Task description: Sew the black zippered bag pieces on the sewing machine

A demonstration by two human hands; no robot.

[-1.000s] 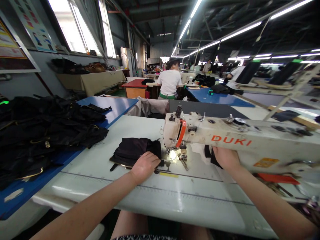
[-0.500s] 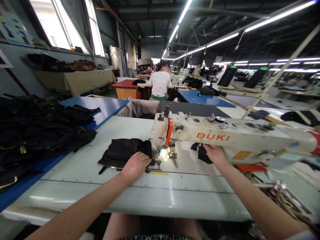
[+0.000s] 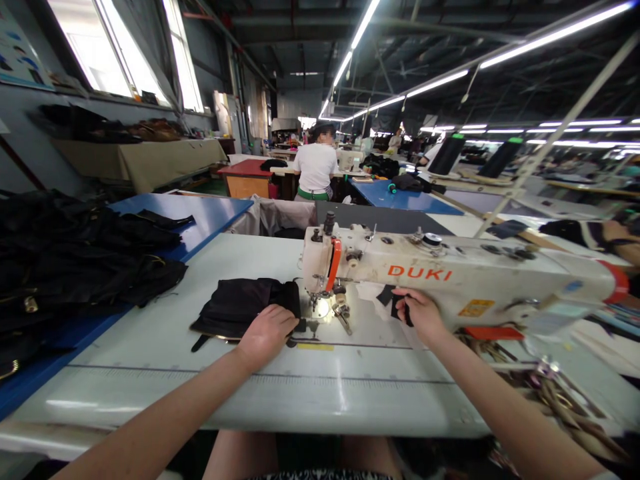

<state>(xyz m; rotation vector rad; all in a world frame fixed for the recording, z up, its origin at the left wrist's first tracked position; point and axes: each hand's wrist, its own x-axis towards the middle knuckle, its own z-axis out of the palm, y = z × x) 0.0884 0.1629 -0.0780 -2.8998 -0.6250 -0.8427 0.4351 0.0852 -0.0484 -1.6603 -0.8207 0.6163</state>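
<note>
Long strip lights (image 3: 557, 33) run beneath the dark roof of a workshop, over a pale green worktop (image 3: 145, 393) with a sewing machine (image 3: 425, 270) set on it. The right hand (image 3: 417, 313) has its grip closed, thumb and bent fingers pinching a small black piece (image 3: 400, 311) just in front of the machine's arm. The left hand (image 3: 270, 330) lies palm down on the right end of a black zipped piece (image 3: 235, 303), fingers slightly bent; whether its grip pinches the cloth or only presses it cannot be told.

That zipped piece lies flat on the worktop, left of the lit needle area (image 3: 320, 307), with a gold zip (image 3: 223, 337) along its near edge and a short black tab (image 3: 199, 344) sticking out at the near left corner. Beside the right hand's fingertips another black scrap (image 3: 385, 295) lies near the machine. Toward the person, a yellow strip (image 3: 315, 347) and a printed ruler scale (image 3: 350, 381) mark the surface.

Farther left, a heap of black items (image 3: 75, 247) covers much of a blue worktop (image 3: 220, 213). Beyond the machine, a co-worker in a white top (image 3: 316, 167) sits facing away, and two large dark thread cones (image 3: 447, 157) stand to the right.
</note>
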